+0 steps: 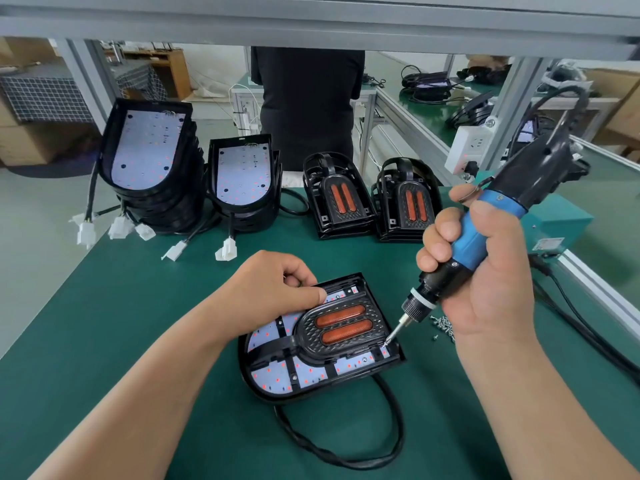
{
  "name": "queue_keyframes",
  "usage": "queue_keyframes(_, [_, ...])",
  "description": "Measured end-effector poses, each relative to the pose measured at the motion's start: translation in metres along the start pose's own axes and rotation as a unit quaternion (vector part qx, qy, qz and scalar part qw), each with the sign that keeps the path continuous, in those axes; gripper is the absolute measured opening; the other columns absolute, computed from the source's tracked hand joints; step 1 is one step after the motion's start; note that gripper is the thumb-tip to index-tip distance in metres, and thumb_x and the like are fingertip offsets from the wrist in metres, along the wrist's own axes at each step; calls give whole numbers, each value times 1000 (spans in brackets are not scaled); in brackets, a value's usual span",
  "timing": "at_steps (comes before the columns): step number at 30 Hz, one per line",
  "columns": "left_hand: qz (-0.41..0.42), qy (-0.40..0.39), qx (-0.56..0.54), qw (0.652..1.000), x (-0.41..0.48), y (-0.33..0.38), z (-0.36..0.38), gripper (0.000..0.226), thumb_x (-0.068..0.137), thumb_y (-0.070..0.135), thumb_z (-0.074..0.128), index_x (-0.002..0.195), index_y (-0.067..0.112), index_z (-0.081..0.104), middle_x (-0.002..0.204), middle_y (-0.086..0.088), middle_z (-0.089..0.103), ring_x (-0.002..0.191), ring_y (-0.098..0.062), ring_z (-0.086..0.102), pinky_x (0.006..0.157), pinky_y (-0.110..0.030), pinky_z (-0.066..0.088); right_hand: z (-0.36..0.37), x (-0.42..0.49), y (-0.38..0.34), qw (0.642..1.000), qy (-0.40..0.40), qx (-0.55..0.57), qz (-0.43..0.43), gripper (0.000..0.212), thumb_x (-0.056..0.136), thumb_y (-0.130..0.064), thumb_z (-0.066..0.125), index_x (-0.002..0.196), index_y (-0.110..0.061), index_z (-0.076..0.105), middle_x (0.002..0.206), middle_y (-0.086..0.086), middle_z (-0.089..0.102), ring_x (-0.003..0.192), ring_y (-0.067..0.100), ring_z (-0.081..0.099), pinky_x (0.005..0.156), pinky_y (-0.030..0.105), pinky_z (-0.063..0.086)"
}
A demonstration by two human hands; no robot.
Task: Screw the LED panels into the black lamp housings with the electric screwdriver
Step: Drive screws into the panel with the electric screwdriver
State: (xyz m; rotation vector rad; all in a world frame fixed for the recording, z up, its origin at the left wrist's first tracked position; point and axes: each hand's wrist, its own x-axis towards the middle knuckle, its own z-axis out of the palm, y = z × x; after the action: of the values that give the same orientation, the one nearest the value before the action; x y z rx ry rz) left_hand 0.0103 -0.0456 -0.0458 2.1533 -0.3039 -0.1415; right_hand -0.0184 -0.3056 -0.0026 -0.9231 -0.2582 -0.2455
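On the green table (138,323), the left hand (273,289), fingers curled, presses the lamp housing (322,341) at its far edge, while the right hand (485,271) grips the screwdriver (485,223), tip at the near-right corner.

Glossy black plastic lamp housing (377,303); matt green table mat (173,306); blue plastic screwdriver (485,220) handle.
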Motion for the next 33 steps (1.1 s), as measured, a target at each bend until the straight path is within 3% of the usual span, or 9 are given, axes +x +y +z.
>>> queue_keyframes(11, [4,5,-1,1000,0,1,2,16,81,37,86,78,26,76,57,9,52,52,-10,42,49,-18,38,4,-5,6,998,-52,-38,-8,21,87,-23,59,108,-18,61,72,1,50,53,17,47,53,30,45])
queue_keyframes(16, [1,7,5,1000,-1,4,3,16,82,34,86,76,24,75,57,12,51,53,-8,41,51,-16,37,7,-11,1,989,-142,-35,-10,22,86,-18,57,108,-19,61,69,0,50,49,17,48,52,28,46])
queue_keyframes(19, [-1,7,9,1000,-2,5,3,16,82,34,86,77,24,74,56,13,48,51,-6,40,49,-15,36,11,-15,-1,977,-212,-34,-9,22,88,-16,70,108,-16,61,67,1,52,47,17,50,50,29,48])
queue_keyframes(22, [-7,7,8,1000,-3,6,3,16,82,35,85,77,25,74,56,13,47,50,-6,39,47,-15,35,13,-16,-2,968,-248,-37,-3,32,88,-29,83,106,-15,61,67,2,53,48,17,51,49,31,49])
queue_keyframes(26, [-10,7,10,1000,-3,6,4,16,82,36,85,77,26,74,57,12,48,51,-7,40,48,-15,36,11,-16,-3,969,-245,-39,0,18,86,-11,67,101,-18,60,66,0,54,47,16,50,50,30,48])
queue_keyframes(29, [-10,9,13,1000,-3,7,4,17,82,36,85,76,25,74,57,12,48,51,-7,40,48,-16,36,9,-16,-3,966,-256,-24,14,31,86,-24,82,101,-16,56,68,0,55,47,15,51,49,30,48])
queue_keyframes(33, [-10,10,9,1000,-4,8,4,17,83,34,85,76,23,74,56,12,48,48,-7,38,45,-15,35,8,-16,-2,958,-286,-22,24,35,89,-27,84,99,-14,53,69,1,56,48,16,51,48,32,48])
